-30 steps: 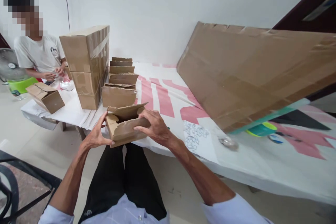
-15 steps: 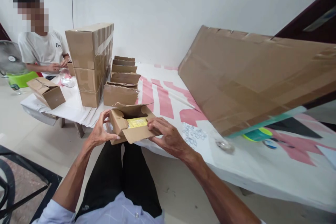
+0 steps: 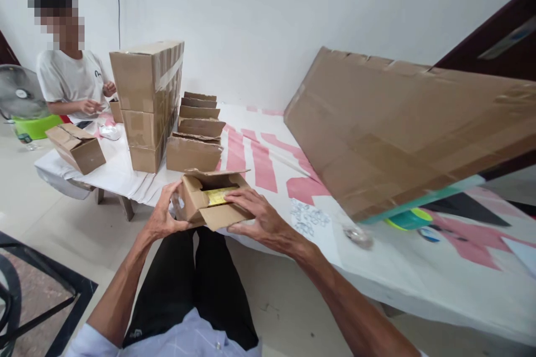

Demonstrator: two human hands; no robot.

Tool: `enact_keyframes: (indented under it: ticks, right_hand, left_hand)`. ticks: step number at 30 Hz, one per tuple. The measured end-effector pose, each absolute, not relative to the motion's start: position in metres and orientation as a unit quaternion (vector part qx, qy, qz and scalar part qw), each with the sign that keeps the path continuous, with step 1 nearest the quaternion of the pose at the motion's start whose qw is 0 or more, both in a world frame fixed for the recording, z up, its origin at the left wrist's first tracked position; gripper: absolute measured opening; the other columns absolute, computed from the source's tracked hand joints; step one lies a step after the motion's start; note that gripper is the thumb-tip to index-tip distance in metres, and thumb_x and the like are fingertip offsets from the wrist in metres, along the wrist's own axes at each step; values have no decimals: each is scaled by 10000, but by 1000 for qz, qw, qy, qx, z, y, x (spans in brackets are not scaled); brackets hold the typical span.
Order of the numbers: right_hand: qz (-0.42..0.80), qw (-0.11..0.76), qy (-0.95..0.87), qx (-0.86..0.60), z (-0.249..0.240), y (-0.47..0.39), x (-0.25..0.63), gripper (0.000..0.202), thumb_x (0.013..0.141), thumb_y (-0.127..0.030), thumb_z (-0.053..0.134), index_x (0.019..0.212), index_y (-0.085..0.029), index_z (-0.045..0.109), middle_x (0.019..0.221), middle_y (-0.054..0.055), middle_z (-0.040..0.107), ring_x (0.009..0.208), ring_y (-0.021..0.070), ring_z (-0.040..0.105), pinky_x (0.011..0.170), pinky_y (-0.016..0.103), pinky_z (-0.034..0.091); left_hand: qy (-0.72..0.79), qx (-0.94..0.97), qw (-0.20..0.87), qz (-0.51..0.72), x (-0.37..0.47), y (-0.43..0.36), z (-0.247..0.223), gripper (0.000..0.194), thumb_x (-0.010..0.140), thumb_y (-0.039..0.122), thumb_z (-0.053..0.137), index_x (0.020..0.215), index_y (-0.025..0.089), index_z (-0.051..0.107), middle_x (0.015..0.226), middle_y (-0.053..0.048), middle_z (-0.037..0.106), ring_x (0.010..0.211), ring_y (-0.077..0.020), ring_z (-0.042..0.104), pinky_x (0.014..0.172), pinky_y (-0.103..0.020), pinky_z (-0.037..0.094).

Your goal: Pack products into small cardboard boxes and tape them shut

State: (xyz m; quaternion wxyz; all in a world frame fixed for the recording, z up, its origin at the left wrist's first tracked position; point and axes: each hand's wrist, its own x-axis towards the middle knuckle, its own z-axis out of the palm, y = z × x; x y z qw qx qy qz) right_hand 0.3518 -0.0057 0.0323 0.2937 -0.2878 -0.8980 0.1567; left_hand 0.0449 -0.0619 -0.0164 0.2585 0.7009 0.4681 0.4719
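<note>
A small cardboard box (image 3: pixel 195 203) with its flaps raised is held over my lap at the table's front edge. My left hand (image 3: pixel 167 212) grips its left end, thumb along the lower front. On the right side lies my right hand (image 3: pixel 257 215), its fingers reaching over the opening and its thumb below the front flap (image 3: pixel 224 216). Inside the box a yellow printed item (image 3: pixel 218 196) shows, partly covered by the right fingertips. Whether those fingertips touch it I cannot tell.
Behind the box stand a row of open cartons (image 3: pixel 195 154) and a tall stack of taped boxes (image 3: pixel 136 83). A large cardboard sheet (image 3: pixel 397 134) leans at right. Small clear rings (image 3: pixel 307 216) lie on the table (image 3: pixel 377 268). A co-worker (image 3: pixel 71 83) sits at far left.
The fingers of my right hand have moved slightly left, covering more of the yellow item. The box has shifted a little in view. The co-worker's hands have moved apart.
</note>
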Motion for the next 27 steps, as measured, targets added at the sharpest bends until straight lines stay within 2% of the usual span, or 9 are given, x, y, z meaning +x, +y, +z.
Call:
enact_keyframes:
  ticks: [3, 7, 13, 16, 20, 27]
  right_hand:
    - [193, 327, -890, -253, 60, -18, 343, 392, 981, -402, 695, 1348, -267, 704, 1358, 119, 677, 1265, 287, 646, 1058, 467, 558]
    - [89, 375, -896, -223, 87, -35, 311, 209, 1024, -247, 623, 1175, -250, 767, 1177, 106, 733, 1132, 267, 655, 999, 462, 562]
    - [-110, 297, -915, -250, 91, -43, 270, 172, 1007, -152, 612, 925, -198, 755, 989, 96, 721, 958, 254, 567, 861, 408, 466]
    - [-178, 257, -910, -274, 90, -40, 263, 146, 977, -134, 643, 896, -190, 750, 971, 99, 708, 936, 258, 526, 814, 399, 405]
    - [-218, 238, -901, -291, 88, -36, 262, 117, 959, -129, 658, 943, -183, 760, 986, 103, 699, 954, 265, 497, 815, 397, 371]
    - [-251, 233, -891, -300, 83, -31, 265, 164, 973, -138, 642, 872, -186, 762, 940, 104, 690, 932, 260, 482, 827, 394, 355]
  left_hand:
    - [469, 712, 221, 474, 46, -63, -5, 1077, 690, 439, 924, 1593, 276, 359, 1564, -172, 451, 1404, -381, 499, 1121, -575, 481]
    - [494, 712, 176, 467, 51, -62, 10, 1082, 628, 410, 941, 1550, 230, 404, 1517, -187, 509, 1401, -400, 513, 1165, -588, 433]
    - [531, 700, 132, 458, 68, -64, 22, 1085, 562, 413, 962, 1501, 206, 460, 1505, -200, 531, 1410, -433, 498, 1148, -606, 427]
    - [544, 700, 123, 445, 77, -65, 28, 1094, 550, 384, 963, 1510, 218, 466, 1505, -191, 530, 1400, -439, 495, 1132, -613, 428]
    - [558, 700, 126, 427, 88, -65, 35, 1087, 566, 408, 947, 1525, 227, 469, 1524, -193, 506, 1399, -445, 487, 1119, -624, 426]
    - [556, 707, 131, 417, 96, -65, 41, 1053, 610, 439, 903, 1542, 218, 468, 1524, -196, 492, 1409, -442, 470, 1115, -625, 422]
